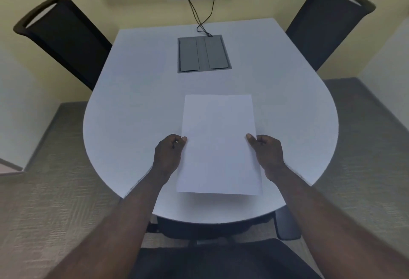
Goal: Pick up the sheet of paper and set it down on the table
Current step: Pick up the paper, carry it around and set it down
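While both hands (168, 152) (269, 152) pinch paper (218, 143) — above table (137, 93)

**Matt paper on a smooth pale counter**

The sheet of paper (219, 143) is plain white, matt and uncreased. The counter (137, 106) beneath has a smooth, pale laminate-like top with a soft, low sheen. Set into its far middle, a grey hatch (203, 54) looks like brushed metal or plastic; which one cannot be told. Two far chairs (66, 35) appear matt black. The floor (55, 190) looks like rough, woven carpet.
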### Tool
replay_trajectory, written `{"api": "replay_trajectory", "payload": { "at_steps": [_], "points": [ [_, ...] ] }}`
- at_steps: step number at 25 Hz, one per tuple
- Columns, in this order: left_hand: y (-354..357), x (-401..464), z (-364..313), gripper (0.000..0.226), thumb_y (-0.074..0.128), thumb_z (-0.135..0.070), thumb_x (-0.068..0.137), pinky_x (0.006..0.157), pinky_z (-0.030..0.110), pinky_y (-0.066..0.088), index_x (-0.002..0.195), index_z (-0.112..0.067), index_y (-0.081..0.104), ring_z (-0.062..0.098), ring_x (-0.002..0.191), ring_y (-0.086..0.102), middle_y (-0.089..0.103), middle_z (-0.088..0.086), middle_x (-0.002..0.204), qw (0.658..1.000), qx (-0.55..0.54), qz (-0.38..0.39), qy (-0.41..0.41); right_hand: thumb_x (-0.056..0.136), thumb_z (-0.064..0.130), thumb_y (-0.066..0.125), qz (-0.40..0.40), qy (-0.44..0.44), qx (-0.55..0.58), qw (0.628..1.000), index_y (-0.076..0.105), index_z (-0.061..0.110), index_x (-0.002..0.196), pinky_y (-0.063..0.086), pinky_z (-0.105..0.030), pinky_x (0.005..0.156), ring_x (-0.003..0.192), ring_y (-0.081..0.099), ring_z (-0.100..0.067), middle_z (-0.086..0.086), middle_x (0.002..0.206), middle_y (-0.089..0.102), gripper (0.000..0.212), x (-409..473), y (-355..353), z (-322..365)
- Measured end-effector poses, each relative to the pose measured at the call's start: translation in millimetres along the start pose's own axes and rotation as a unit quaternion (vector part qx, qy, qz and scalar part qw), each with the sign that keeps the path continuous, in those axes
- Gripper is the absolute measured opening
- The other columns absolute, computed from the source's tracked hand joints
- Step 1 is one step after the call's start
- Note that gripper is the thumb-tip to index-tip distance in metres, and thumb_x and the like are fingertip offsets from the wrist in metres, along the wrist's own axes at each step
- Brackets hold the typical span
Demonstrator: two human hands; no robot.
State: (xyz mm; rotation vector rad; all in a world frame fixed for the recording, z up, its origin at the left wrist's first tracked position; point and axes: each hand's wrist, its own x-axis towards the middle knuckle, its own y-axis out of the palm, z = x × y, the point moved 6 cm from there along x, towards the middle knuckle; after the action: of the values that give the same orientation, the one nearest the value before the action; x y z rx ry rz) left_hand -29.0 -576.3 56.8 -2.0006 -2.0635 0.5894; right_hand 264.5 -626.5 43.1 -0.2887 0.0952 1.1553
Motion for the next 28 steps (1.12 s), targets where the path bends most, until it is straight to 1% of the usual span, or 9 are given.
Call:
{"api": "replay_trajectory", "payload": {
  "at_steps": [2, 5, 7, 9, 12, 15, 18, 22, 28],
  "points": [
    [7, 9, 18, 0.028, 0.058, -0.035, 0.094, 0.054, 0.025, 0.028, 0.081, -0.011, 0.062, 0.011, 0.056, 0.035, 0.041, -0.006, 0.063, 1.000, -0.006, -0.002, -0.017, 0.087, 0.036, 0.071, 0.000, 0.004, -0.014, 1.000, 0.052, -0.014, 0.075, 0.026, -0.032, 0.065, 0.067, 0.032, -0.020, -0.007, 0.071, 0.037, 0.054, 14, 5, -14],
    [18, 18, 46, 0.026, 0.058, -0.036, 0.094, 0.051, 0.020, 0.028, 0.076, -0.017, 0.060, 0.004, 0.048, 0.035, 0.040, -0.010, 0.059, 0.999, -0.001, -0.007, -0.045, 0.088, 0.036, 0.069, 0.000, 0.005, -0.060, 0.998, 0.045, 0.009, 0.058, 0.020, -0.027, 0.054, 0.052, 0.024, -0.014, 0.008, 0.053, 0.029, 0.048, 33, 14, -34],
    [25, 22, 65, 0.027, 0.059, -0.036, 0.093, 0.047, 0.016, 0.027, 0.073, -0.017, 0.059, 0.002, 0.043, 0.035, 0.038, -0.012, 0.053, 0.998, 0.003, -0.011, -0.063, 0.091, 0.035, 0.067, 0.001, 0.012, -0.084, 0.996, 0.048, 0.012, 0.056, 0.023, -0.027, 0.053, 0.050, 0.027, -0.011, 0.013, 0.048, 0.030, 0.046, 44, 21, -51],
    [29, 27, 82, 0.028, 0.060, -0.035, 0.092, 0.045, 0.014, 0.028, 0.071, -0.017, 0.058, 0.001, 0.041, 0.037, 0.040, -0.013, 0.051, 0.997, 0.007, -0.015, -0.076, 0.092, 0.035, 0.064, -0.001, 0.019, -0.113, 0.993, 0.051, 0.007, 0.060, 0.027, -0.029, 0.057, 0.055, 0.031, -0.015, 0.007, 0.054, 0.033, 0.044, 53, 30, -68],
    [32, 36, 104, 0.030, 0.062, -0.035, 0.091, 0.052, 0.021, 0.030, 0.066, -0.019, 0.055, 0.001, 0.044, 0.039, 0.043, -0.012, 0.054, 0.995, 0.016, -0.017, -0.094, 0.091, 0.037, 0.063, 0.002, 0.025, -0.154, 0.988, 0.045, 0.017, 0.056, 0.030, -0.030, 0.057, 0.055, 0.035, -0.016, 0.006, 0.054, 0.036, 0.045, 61, 41, -89],
    [33, 43, 121, 0.032, 0.063, -0.038, 0.088, 0.052, 0.023, 0.030, 0.065, -0.018, 0.054, 0.003, 0.047, 0.039, 0.045, -0.011, 0.057, 0.993, 0.040, -0.014, -0.113, 0.091, 0.040, 0.063, -0.002, 0.040, -0.194, 0.980, 0.056, 0.019, 0.061, 0.039, -0.030, 0.063, 0.060, 0.048, -0.017, 0.007, 0.058, 0.051, 0.037, 65, 47, -107],
    [34, 48, 132, 0.033, 0.063, -0.038, 0.088, 0.056, 0.027, 0.034, 0.073, -0.009, 0.058, 0.014, 0.059, 0.044, 0.051, -0.004, 0.065, 0.990, 0.085, -0.004, -0.116, 0.091, 0.042, 0.062, -0.016, 0.036, -0.244, 0.969, 0.067, 0.011, 0.077, 0.047, -0.032, 0.071, 0.076, 0.061, -0.021, 0.001, 0.075, 0.067, 0.034, 66, 52, -116],
    [37, 48, 138, 0.029, 0.062, -0.040, 0.087, 0.058, 0.026, 0.038, 0.075, -0.013, 0.059, 0.016, 0.070, 0.057, 0.062, -0.003, 0.073, 0.979, 0.181, 0.007, -0.093, 0.088, 0.046, 0.062, -0.036, 0.053, -0.284, 0.957, 0.061, 0.018, 0.071, 0.046, -0.031, 0.066, 0.078, 0.062, -0.023, 0.005, 0.073, 0.064, 0.033, 64, 53, -122],
    [34, 44, 144, 0.032, 0.063, -0.043, 0.082, 0.051, 0.024, 0.037, 0.069, -0.015, 0.053, 0.016, 0.061, 0.058, 0.059, -0.004, 0.066, 0.961, 0.257, -0.014, -0.104, 0.081, 0.048, 0.069, -0.090, 0.039, -0.342, 0.934, 0.057, 0.015, 0.074, 0.051, -0.032, 0.070, 0.079, 0.062, -0.024, 0.001, 0.079, 0.065, 0.036, 56, 56, -121]
  ]
}}
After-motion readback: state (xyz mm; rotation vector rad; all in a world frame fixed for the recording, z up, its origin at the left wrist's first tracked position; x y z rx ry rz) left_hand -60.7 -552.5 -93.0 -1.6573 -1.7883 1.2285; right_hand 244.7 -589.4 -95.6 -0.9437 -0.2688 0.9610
